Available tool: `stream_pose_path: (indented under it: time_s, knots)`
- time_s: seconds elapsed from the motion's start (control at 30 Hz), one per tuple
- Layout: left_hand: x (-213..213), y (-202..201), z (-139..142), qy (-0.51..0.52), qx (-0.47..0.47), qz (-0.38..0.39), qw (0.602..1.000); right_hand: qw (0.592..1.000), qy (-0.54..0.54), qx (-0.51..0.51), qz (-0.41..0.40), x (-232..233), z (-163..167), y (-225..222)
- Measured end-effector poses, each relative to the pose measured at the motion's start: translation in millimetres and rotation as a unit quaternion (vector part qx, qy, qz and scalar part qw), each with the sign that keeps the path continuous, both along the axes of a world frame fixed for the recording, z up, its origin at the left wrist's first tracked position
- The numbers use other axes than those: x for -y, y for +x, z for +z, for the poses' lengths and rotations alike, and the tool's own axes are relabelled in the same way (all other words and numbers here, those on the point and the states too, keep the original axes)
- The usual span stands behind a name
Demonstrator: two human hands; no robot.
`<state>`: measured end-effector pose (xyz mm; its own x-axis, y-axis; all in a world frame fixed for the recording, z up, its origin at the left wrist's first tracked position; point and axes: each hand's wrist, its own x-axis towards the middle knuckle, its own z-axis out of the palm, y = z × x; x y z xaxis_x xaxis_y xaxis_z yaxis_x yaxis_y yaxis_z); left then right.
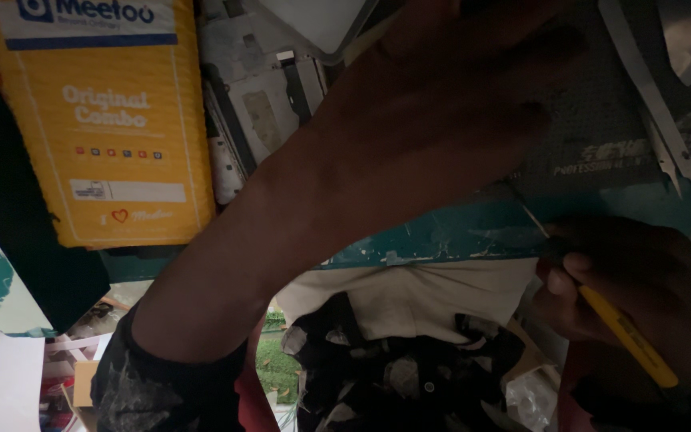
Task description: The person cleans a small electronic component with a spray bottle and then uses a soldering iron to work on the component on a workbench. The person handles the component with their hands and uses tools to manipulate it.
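1. Yellow-handled craft knife [627, 334] is clamped in the right hand [629, 300] at 4 o'clock, its thin blade [531, 216] angled up to the dark cutting mat [601, 152].
2. Left hand [441, 104] is laid flat on the mat at 12 o'clock, fingers spread apart, nothing gripped.
3. Yellow padded mailer [105, 128] is seen at 10 o'clock; a metal ruler [651, 96] at 2 o'clock.
4. Risk judged: blade is near the pressing hand in dim light; a slip could nick a finger.
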<state>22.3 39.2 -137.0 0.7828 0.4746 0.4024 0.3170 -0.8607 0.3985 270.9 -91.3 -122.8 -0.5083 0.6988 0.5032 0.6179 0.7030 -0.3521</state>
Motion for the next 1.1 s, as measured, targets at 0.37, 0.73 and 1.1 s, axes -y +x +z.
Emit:
stream_pose_path:
  time_s: [0.37, 0.73, 1.1]
  knots:
    - [1.3, -0.4, -3.8, 0.041, -0.012, 0.010, 0.999, 0.999, -0.023, -0.004, 0.046, 17.6, -10.2, 32.2]
    - [1.3, 1.4, -1.9, 0.057, -0.031, 0.017, 0.998, 0.999, -0.016, -0.002, 0.033, 13.0, -5.9, 23.4]
    - [0.4, 1.4, -6.4, 0.067, -0.025, 0.024, 0.997, 0.998, -0.055, 0.000, 0.035, 13.3, -1.4, 25.3]
